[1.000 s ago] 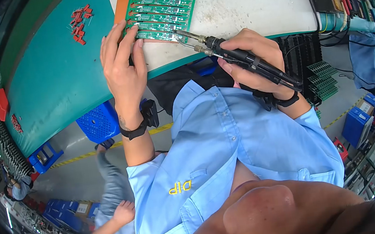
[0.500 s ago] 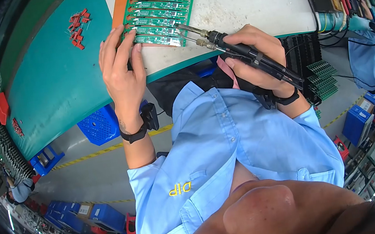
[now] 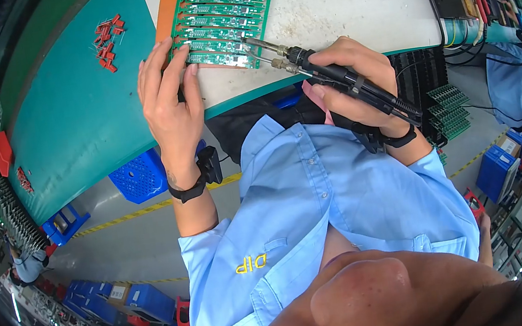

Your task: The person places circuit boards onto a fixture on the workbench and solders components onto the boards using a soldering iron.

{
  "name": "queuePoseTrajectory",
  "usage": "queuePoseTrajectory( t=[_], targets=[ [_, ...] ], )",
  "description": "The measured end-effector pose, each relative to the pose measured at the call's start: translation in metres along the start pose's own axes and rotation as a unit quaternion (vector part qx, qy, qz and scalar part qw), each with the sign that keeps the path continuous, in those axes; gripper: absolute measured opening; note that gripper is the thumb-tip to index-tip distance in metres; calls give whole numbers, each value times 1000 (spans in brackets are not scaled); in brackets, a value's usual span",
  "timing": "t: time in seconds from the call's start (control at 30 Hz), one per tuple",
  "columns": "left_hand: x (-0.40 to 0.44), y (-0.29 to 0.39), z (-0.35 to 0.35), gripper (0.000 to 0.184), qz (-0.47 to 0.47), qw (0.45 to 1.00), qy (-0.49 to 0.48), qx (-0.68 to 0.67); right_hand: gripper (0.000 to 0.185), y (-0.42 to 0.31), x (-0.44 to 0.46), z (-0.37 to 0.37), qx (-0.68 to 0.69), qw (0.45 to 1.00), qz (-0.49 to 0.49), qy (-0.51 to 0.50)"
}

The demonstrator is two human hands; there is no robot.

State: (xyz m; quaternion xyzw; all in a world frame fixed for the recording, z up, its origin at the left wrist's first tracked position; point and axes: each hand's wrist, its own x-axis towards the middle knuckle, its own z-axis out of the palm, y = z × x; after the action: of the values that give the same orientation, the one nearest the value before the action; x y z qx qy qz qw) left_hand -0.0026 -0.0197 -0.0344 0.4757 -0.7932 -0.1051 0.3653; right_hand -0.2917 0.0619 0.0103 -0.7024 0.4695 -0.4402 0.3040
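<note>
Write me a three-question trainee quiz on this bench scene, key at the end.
1. Where do the loose red parts lie?
a) on the white work surface
b) on the green mat
c) in a blue bin
2. True or false: the left hand holds the black-handled tool.
3. Fill in: the left fingers are at the edge of the green ____ panel.

Key: 1 b; 2 false, the right hand holds it; 3 circuit board.

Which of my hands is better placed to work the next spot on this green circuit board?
Right, I'd say. Your right hand grips the two-tipped black tool, its tips at the circuit board. Your left hand has its fingers at the board's left edge, seemingly steadying it.
</note>
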Motion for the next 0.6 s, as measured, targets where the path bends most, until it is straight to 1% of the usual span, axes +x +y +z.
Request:
queuePoseTrajectory(
  t=[0.3, 0.6],
  targets=[
    [-1, 0, -2, 26, -2, 1000, -2, 1, 42, 2, 0, -3, -1, 1000, -4, 14],
    [-1, 1, -2, 27, -5, 1000, -2, 4, 40, 6, 4, -3, 5, 1000, 16, 17]
  ],
)
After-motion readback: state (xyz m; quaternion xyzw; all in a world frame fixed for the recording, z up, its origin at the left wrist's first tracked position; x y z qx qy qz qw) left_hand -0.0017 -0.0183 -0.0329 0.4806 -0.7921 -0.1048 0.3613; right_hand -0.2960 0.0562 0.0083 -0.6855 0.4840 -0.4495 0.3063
